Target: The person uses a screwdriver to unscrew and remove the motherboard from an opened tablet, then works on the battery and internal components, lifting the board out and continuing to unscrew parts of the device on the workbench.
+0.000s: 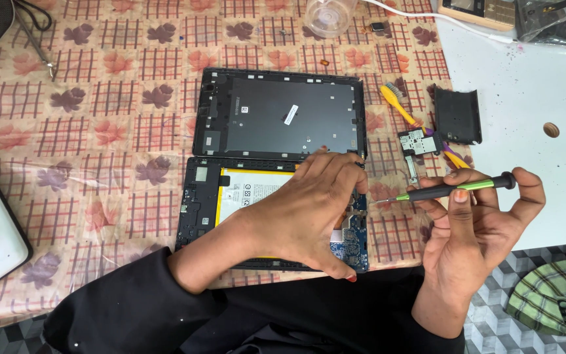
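Resting under the flat, spread left hand, the opened tablet lies steadied while the right hand pinches a green-banded screwdriver just beside its right edge. This looks like the unscrewing stage; next, the tip must seat squarely in a board screw. The removed back cover lies just beyond the left fingertips.

Left hand rests on the opened tablet; the back cover lies behind it, the screwdriver in the right hand alongside.
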